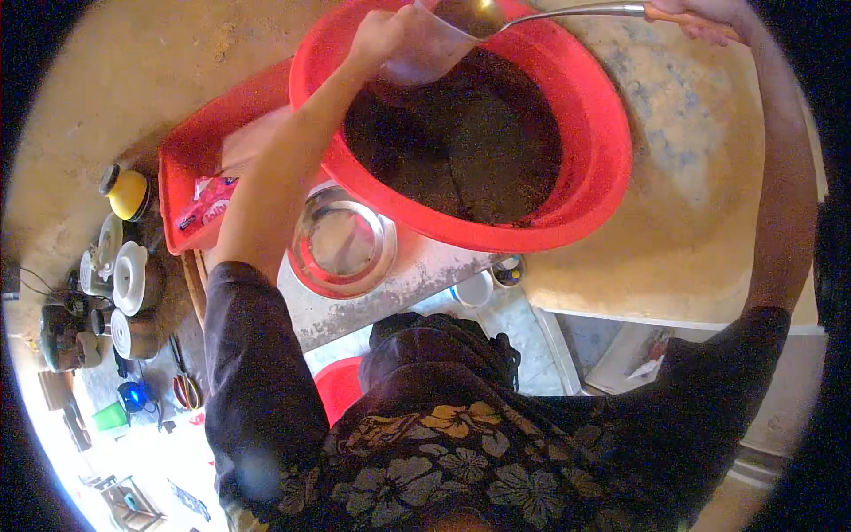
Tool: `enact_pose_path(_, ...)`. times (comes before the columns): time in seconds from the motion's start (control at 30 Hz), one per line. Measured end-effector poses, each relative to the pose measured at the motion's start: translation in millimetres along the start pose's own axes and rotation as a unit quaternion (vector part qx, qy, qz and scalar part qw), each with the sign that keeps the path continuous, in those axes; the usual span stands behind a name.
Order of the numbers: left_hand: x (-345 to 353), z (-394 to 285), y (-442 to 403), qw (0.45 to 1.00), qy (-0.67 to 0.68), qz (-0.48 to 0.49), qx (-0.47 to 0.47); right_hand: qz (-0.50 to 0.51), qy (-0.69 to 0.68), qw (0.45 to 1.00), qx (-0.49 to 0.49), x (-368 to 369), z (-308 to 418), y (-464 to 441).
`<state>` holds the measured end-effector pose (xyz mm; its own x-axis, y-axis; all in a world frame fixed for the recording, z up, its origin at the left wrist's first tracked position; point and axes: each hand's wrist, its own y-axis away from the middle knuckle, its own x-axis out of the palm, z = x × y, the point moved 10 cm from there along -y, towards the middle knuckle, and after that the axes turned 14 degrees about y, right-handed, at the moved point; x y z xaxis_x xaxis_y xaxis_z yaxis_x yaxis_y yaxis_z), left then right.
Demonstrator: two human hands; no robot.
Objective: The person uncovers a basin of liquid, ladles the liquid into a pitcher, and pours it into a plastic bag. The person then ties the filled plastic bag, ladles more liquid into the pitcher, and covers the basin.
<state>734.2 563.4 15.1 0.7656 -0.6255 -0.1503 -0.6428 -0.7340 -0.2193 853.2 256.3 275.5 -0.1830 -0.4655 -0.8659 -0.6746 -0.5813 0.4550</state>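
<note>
At the top of the view my left hand (386,35) is closed on the rim of a translucent plastic container (430,51), which is tilted over the basin. Its contents are hard to make out. My right hand (709,16) is wrapped round the orange handle of a ladle (585,11). The ladle's metal bowl meets the container's mouth, partly cut off by the frame's top edge. Below both hands stands a large red basin (612,151), with something dark brown, apparently liquid, inside.
Beside the basin sits a round clear-lidded container (341,239) on a worn counter. A red tray (168,191) holds a pink packet (206,202). Farther left are a yellow-and-black object (130,192), white-lidded tubs (131,277) and scissors (184,381). A white cup (474,289) is lower down.
</note>
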Motion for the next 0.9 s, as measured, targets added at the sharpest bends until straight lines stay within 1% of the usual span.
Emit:
enact_pose_path(0.07, 4, -1, 0, 1.0, -0.001, -0.019, -0.013, -0.036, 0.016, 0.999, -0.007, 1, -3, -8)
enact_pose_path(0.1, 7, -3, 1, 0.999, 0.036, -0.02, 0.003, -0.054, 0.024, 0.998, -0.011, 0, -2, -10)
enact_pose_path(0.17, 8, -7, 4, 0.993, 0.109, -0.021, 0.035, 0.03, -0.068, 0.997, 0.023, 11, -2, -2)
enact_pose_path(0.23, 6, -10, 5, 0.994, 0.099, -0.007, 0.052, 0.028, -0.119, 0.992, 0.012, 12, -10, -7)
enact_pose_path(0.27, 5, -9, 5, 0.994, 0.095, -0.001, 0.062, -0.015, -0.124, 0.992, -0.018, 14, -38, -27)
enact_pose_path(0.3, 5, -5, 3, 0.991, 0.119, 0.004, 0.054, -0.057, -0.127, 0.989, -0.048, 15, -58, -41)
enact_pose_path(0.37, 4, 5, 0, 0.985, 0.169, 0.011, 0.037, -0.068, -0.172, 0.98, -0.072, 28, -74, -52)
enact_pose_path(0.4, 1, -3, 7, 0.985, 0.173, 0.004, 0.025, -0.073, -0.194, 0.975, -0.085, 33, -74, -53)
enact_pose_path(0.5, 0, -27, 26, 0.982, 0.188, -0.015, -0.006, -0.024, -0.238, 0.966, -0.099, 61, -71, -45)
enact_pose_path(0.57, -2, -37, 34, 0.98, 0.197, -0.026, -0.015, 0.001, -0.309, 0.945, -0.109, 77, -88, -59)
enact_pose_path(0.67, -11, -58, 42, 0.977, 0.208, -0.027, 0.035, 0.017, -0.373, 0.921, -0.106, 95, -110, -72)
enact_pose_path(0.7, -13, -58, 43, 0.969, 0.243, -0.027, 0.013, 0.018, -0.388, 0.916, -0.104, 99, -114, -74)
enact_pose_path(0.77, -18, -58, 47, 0.949, 0.313, -0.028, -0.032, 0.034, -0.34, 0.937, -0.073, 110, -120, -80)
enact_pose_path(0.8, -24, -68, 51, 0.948, 0.316, -0.036, -0.017, 0.042, -0.315, 0.946, -0.059, 117, -123, -83)
enact_pose_path(0.87, -42, -92, 61, 0.945, 0.321, -0.061, 0.014, 0.05, -0.295, 0.95, -0.092, 147, -159, -125)
enact_pose_path(0.9, -53, -102, 67, 0.946, 0.315, -0.076, 0.03, 0.056, -0.282, 0.951, -0.112, 153, -163, -141)
